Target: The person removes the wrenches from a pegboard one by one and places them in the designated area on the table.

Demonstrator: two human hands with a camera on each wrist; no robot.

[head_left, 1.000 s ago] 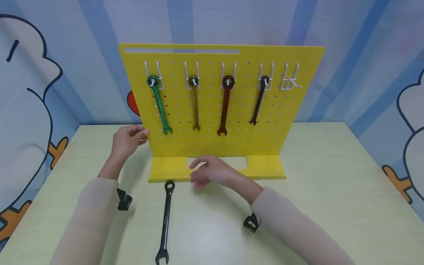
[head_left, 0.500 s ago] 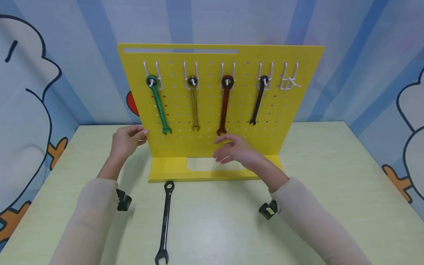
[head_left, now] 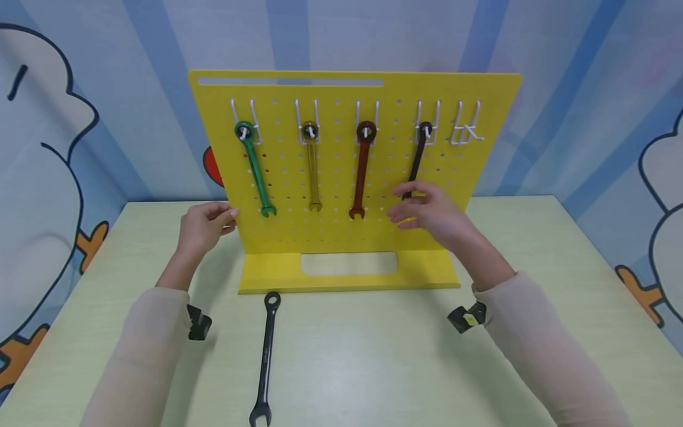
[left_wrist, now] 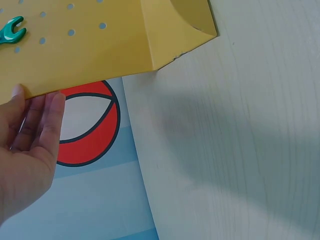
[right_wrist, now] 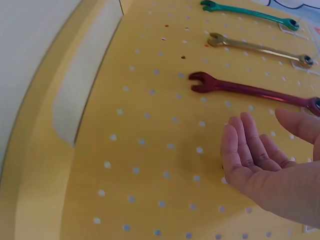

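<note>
A yellow pegboard [head_left: 331, 231] stands on the table, and my left hand [head_left: 205, 225] pinches its left edge between thumb and fingers. From its white hooks hang a green wrench [head_left: 257, 172], a gold wrench [head_left: 313, 175], a dark red wrench [head_left: 362, 172] and a small black wrench [head_left: 418, 159]. My right hand [head_left: 429, 210] is in front of the black wrench's lower end, partly covering it. Its fingers are loosely bent and nothing shows between them in the right wrist view; whether they touch the wrench I cannot tell. A larger black wrench [head_left: 267, 356] lies on the table.
At the board's right end is a white hook [head_left: 468, 127] with no wrench on it. The pale table [head_left: 347, 356] reaches back to a blue patterned wall [head_left: 341, 35]. The board's base [head_left: 269, 273] has a cut-out in its middle.
My right hand has moved right and up, from the board's base past the red wrench to the small black wrench. The left hand stays at the board's edge.
</note>
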